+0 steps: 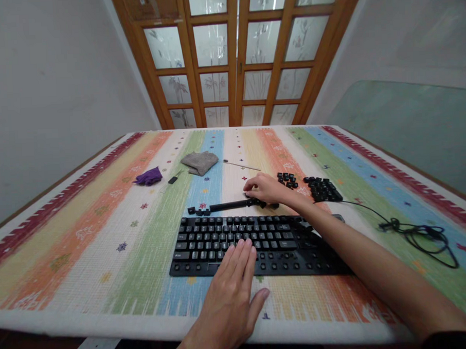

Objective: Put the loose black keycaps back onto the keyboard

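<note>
A black keyboard lies on the striped tablecloth; key caps are off along its bottom row and part of its right side, leaving bare stems. My left hand rests palm down over its near edge, fingers stretched out onto the lower keys. Beyond the keyboard, my right hand bends its fingers down at a black keycap in the row of loose caps; the fingertips partly cover it. Left of that hand lie the long space bar cap and several small loose keycaps. My right forearm hides part of the keyboard's right side.
Two clusters of loose keycaps, a smaller one and a larger one, sit beyond my right forearm. A coiled black cable lies right. Farther back are a grey cloth, purple cloth, small black object and thin rod.
</note>
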`<control>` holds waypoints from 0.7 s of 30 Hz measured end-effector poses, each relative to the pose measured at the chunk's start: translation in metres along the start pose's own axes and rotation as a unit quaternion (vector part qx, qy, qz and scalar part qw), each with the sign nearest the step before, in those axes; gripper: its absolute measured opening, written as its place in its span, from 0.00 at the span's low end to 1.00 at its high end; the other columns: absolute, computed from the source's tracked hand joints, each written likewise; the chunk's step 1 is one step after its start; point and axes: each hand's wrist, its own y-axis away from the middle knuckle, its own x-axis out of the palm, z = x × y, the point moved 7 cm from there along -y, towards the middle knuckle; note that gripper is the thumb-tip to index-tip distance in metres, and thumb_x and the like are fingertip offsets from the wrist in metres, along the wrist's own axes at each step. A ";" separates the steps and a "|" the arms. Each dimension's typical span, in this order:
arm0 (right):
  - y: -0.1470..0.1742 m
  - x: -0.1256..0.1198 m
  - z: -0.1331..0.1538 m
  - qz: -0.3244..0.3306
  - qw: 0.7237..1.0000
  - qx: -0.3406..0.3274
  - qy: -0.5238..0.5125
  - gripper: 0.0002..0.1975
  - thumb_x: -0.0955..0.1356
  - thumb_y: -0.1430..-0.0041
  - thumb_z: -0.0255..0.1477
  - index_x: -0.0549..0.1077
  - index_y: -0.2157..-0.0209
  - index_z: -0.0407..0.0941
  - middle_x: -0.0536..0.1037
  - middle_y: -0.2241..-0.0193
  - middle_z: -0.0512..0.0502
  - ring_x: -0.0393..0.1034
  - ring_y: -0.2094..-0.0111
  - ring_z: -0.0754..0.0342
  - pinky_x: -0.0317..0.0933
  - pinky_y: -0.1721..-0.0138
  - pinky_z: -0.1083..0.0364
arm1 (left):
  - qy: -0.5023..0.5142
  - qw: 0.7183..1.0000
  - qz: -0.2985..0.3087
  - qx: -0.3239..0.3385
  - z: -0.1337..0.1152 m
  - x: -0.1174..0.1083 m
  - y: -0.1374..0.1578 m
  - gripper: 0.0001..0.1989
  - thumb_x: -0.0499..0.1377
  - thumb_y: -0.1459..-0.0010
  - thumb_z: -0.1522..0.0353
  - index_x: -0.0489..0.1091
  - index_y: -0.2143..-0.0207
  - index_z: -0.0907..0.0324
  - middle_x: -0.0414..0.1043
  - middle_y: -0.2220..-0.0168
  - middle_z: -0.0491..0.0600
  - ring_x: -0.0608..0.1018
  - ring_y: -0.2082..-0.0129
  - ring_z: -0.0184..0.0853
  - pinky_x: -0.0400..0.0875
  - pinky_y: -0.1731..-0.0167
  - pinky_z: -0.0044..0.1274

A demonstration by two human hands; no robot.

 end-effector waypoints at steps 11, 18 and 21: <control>0.026 -0.024 0.015 -0.041 0.971 -0.025 -0.235 0.16 0.66 0.40 0.27 0.77 0.50 0.44 0.78 0.61 0.43 0.71 0.65 0.55 0.66 0.64 0.56 | 0.000 1.000 -0.010 -0.002 -0.001 0.000 0.001 0.33 0.53 0.32 0.58 0.52 0.33 0.69 0.53 0.32 0.62 0.59 0.32 0.47 0.62 0.37 0.38; 0.072 -0.016 0.027 0.004 0.919 0.003 -0.395 0.14 0.70 0.39 0.37 0.79 0.58 0.42 0.78 0.63 0.44 0.70 0.66 0.56 0.66 0.62 0.54 | -0.002 1.000 -0.020 -0.001 -0.001 0.001 0.002 0.33 0.53 0.33 0.59 0.53 0.33 0.69 0.53 0.32 0.62 0.59 0.32 0.47 0.62 0.37 0.39; 0.088 -0.006 0.029 0.008 0.893 0.041 -0.448 0.17 0.71 0.40 0.40 0.77 0.57 0.42 0.76 0.69 0.48 0.70 0.69 0.57 0.66 0.63 0.54 | -0.005 1.000 -0.022 0.003 -0.001 0.000 0.001 0.32 0.53 0.33 0.60 0.53 0.33 0.70 0.53 0.32 0.62 0.58 0.32 0.47 0.62 0.37 0.39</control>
